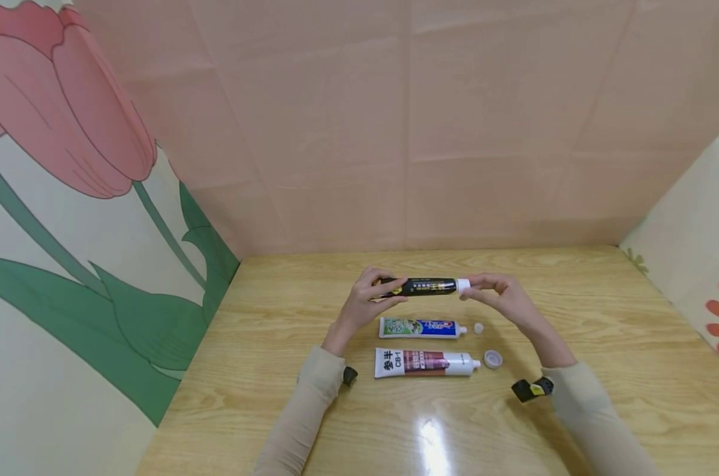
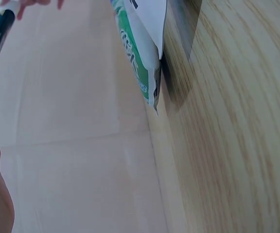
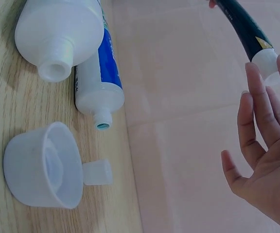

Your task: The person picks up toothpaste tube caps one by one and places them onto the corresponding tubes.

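Note:
A black toothpaste tube with a white cap is held level above the table. My left hand grips its tail end between thumb and fingers. At the other end, my right hand pinches the white cap; in the right wrist view the thumb and a fingertip touch the cap. Below lie two uncapped toothpaste tubes, one green and blue, the other white and maroon. Beside their nozzles sit a small white cap and a larger round cap.
The wooden table runs back to a pink covered wall. Flower-patterned panels stand at the left and right. Small black devices are strapped at both wrists, close over the tabletop.

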A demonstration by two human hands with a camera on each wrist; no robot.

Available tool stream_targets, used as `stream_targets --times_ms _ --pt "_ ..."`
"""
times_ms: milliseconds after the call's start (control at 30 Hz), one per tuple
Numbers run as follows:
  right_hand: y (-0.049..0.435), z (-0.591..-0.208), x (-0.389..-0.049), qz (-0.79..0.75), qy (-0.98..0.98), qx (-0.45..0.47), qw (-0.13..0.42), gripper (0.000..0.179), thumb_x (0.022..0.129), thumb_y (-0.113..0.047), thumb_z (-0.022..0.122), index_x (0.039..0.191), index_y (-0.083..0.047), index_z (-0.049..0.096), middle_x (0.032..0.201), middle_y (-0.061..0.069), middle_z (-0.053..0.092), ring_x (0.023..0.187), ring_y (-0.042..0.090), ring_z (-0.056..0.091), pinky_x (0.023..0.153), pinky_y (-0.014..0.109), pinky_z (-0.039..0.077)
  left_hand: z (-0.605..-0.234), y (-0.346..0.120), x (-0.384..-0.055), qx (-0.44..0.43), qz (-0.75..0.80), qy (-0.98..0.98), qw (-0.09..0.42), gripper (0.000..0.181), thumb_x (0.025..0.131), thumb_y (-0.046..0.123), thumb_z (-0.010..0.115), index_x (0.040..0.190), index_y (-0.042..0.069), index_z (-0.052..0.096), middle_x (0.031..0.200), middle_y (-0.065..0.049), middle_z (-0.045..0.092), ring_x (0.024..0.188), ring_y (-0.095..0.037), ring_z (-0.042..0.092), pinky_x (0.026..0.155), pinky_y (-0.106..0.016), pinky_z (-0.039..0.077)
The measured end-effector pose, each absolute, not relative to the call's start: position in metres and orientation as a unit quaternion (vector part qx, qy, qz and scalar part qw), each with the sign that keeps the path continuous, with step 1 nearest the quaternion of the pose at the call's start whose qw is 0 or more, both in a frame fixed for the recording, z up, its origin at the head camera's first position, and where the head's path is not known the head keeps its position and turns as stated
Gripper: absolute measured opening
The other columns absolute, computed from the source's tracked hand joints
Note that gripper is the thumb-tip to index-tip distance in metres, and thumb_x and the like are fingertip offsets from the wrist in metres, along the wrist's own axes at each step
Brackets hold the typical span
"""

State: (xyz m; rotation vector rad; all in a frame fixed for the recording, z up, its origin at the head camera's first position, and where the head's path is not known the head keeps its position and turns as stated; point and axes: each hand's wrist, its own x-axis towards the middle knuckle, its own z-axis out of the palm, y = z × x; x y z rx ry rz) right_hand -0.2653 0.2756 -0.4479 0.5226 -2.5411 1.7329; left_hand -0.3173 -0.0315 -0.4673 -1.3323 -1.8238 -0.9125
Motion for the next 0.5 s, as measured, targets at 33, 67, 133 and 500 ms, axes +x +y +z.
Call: stream_targets --times_ms 33,67,133,500 --pt "0.2757 -0.4482 -0.2653 0.556 -0.814 0.167 0.010 0.022 0.090 -0.018 0.061 0.107 -0.005 0.066 0.094 0.006 0.070 0.101 0.005 0.055 0.097 0.061 0.028 -0.4674 -0.0314 -0.3175 -0.513 -0.351 -0.703 0.346 0.036 0.079 0.022 0.074 0.112 0.010 0.068 0.101 -0.004 0.060 0.083 -0.013 0.046 0.067 -0.022 0.036" --pt "0.2758 -0.4485 -0.2653 0.556 -0.814 0.165 0.009 0.021 0.090 -0.019 0.061 0.106 -0.005 0.066 0.093 0.006 0.070 0.101 0.005 0.055 0.097 0.061 0.029 -0.4676 -0.0313 -0.3178 -0.512 -0.350 -0.704 0.347 0.037 0.078 0.022 0.074 0.112 0.010 0.068 0.101 -0.004 0.059 0.084 -0.013 0.046 0.067 -0.022 0.037" --pt "0.2755 -0.4477 -0.2647 0.552 -0.818 0.164 0.010 0.021 0.091 -0.021 0.060 0.104 -0.006 0.067 0.092 0.005 0.070 0.102 0.003 0.055 0.097 0.060 0.030 -0.4680 -0.0310 -0.3183 -0.511 -0.349 -0.704 0.348 0.037 0.078 0.021 0.075 0.112 0.010 0.068 0.101 -0.003 0.059 0.084 -0.013 0.047 0.067 -0.023 0.037" --pt "0.2735 -0.4428 -0.2633 0.506 -0.840 0.191 0.047 0.041 0.092 -0.019 0.058 0.132 -0.013 0.052 0.107 0.003 0.064 0.097 0.009 0.056 0.079 0.029 0.046 -0.4689 -0.0329 -0.3172 -0.503 -0.368 -0.703 0.342 0.042 0.071 0.014 0.079 0.111 0.008 0.068 0.102 -0.005 0.059 0.086 -0.014 0.049 0.067 -0.022 0.038"
